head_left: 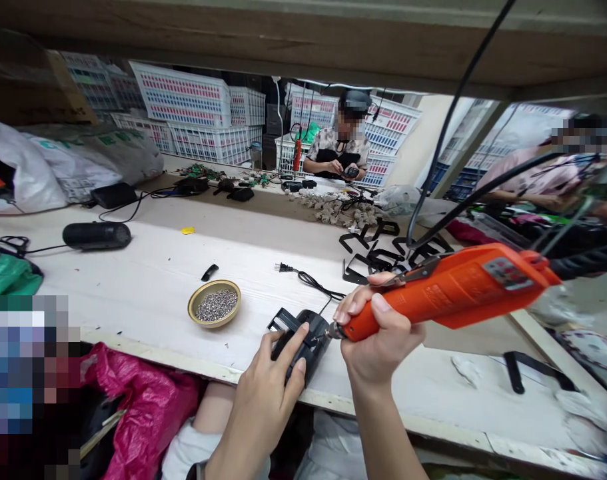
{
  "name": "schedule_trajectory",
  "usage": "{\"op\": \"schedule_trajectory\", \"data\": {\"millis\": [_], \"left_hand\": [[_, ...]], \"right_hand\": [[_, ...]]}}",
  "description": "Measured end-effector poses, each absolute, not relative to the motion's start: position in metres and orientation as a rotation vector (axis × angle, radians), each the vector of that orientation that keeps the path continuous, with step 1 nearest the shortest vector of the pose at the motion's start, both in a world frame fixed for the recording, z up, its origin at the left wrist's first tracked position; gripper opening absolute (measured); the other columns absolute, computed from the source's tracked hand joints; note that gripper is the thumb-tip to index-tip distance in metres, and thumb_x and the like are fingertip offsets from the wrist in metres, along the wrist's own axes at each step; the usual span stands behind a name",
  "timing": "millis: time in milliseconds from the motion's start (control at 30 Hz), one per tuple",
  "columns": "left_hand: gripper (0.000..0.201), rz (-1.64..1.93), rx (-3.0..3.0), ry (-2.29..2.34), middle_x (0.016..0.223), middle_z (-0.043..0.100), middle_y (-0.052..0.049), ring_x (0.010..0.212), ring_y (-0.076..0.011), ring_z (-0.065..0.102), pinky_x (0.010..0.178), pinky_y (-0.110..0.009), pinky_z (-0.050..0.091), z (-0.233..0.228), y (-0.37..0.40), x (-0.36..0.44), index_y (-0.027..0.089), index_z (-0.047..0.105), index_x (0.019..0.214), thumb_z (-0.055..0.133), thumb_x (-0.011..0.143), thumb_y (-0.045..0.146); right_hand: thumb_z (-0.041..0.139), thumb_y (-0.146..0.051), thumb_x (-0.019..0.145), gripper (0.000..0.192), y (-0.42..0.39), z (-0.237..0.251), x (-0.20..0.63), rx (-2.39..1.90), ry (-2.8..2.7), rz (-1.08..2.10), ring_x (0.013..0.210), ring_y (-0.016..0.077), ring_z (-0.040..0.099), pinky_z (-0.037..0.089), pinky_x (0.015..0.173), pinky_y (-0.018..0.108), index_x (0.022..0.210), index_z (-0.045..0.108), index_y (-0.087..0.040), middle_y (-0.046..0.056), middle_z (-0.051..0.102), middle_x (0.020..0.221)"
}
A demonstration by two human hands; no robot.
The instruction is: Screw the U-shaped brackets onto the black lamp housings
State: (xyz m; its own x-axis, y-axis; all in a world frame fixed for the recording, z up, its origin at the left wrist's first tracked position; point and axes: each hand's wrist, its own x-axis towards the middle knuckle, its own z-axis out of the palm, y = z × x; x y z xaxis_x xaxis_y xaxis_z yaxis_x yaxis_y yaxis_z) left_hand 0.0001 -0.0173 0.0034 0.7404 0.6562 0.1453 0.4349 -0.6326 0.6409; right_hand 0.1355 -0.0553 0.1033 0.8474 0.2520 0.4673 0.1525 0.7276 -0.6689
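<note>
My right hand [383, 333] is wrapped round an orange electric screwdriver [448, 287], which lies tilted with its tip down to the left. The tip meets a black plastic device [310, 363] near the table's front edge. My left hand [270, 387] grips that device, its fingers pressed over the top. From the device runs a black power cord [316, 285] ending in a two-pin plug. A yellowish bowl [190, 310] full of small metal screws stands to the left of my left hand. Beyond the bowl lies a small curved black piece [210, 272].
Several black brackets [373, 257] lie behind the screwdriver, and a black cylindrical device [97, 235] lies at left. Black cables hang from the overhead shelf [283, 47]. Two people work across the table, with stacked crates [183, 93] behind. Pink plastic [138, 407] hangs below the front edge.
</note>
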Motion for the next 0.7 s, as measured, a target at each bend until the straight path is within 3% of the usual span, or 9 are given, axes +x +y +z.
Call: {"op": "schedule_trajectory", "data": {"millis": [367,700], "left_hand": [[0.049,0.481,2.334,0.848,0.133,0.053,-0.007,0.108,-0.0256,0.069,0.088,-0.043,0.061,0.007,-0.019,0.001,0.05,0.036,0.154,0.03,0.105,0.045],[0.048,0.503,2.311,0.853,0.133,0.054,-0.007,0.11,-0.025,0.069,0.089,-0.041,0.061,0.003,-0.02,0.001,0.05,0.039,0.152,0.031,0.105,0.046]], "right_hand": [[0.065,-0.022,0.076,0.015,-0.058,0.105,0.133,-0.77,-0.559,0.033,0.041,0.0141,0.049,0.042,0.039,0.025,0.09,0.062,-0.018,-0.004,0.052,0.055],[0.066,-0.023,0.087,0.012,-0.055,0.094,0.13,-0.785,-0.645,0.07,0.046,0.0122,0.051,0.045,0.044,0.023,0.098,0.062,-0.018,-0.004,0.055,0.061]]}}
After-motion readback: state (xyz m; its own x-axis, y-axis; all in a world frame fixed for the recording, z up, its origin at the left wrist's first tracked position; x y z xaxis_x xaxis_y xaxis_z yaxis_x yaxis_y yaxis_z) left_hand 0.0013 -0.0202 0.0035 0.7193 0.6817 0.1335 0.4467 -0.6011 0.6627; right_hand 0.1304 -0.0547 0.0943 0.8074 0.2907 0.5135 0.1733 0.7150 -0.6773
